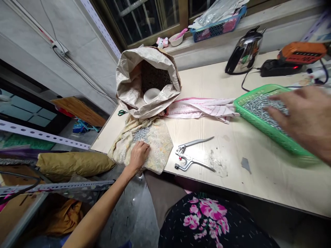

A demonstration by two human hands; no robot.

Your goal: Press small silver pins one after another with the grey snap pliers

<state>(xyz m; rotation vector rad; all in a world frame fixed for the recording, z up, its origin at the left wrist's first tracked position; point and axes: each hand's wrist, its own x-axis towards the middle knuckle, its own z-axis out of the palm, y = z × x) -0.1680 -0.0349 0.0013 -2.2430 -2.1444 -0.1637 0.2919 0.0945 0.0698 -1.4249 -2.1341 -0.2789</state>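
My left hand [140,153] rests on a patterned yellow cloth [161,146] at the table's front edge. Its fingers are curled down at the near side of a small heap of silvery metal pins [141,135], and what is under the fingertips is hidden. My right hand [301,117], smeared by motion, is over a green plastic basket [278,139] at the right. Thumb and fingers look apart there, with nothing visible between them. Many similar pins [258,106] fill the basket. Between the hands lie hand pliers [190,160] with a spring, their handles spread.
Behind the cloth stands an open woven sack [129,74] with dark contents and a white bowl [151,95]. A pink-striped cloth [200,108] lies beside it. Green-handled scissors [121,112], a kettle [245,50] and an orange battery [301,52] on a black charger are farther back.
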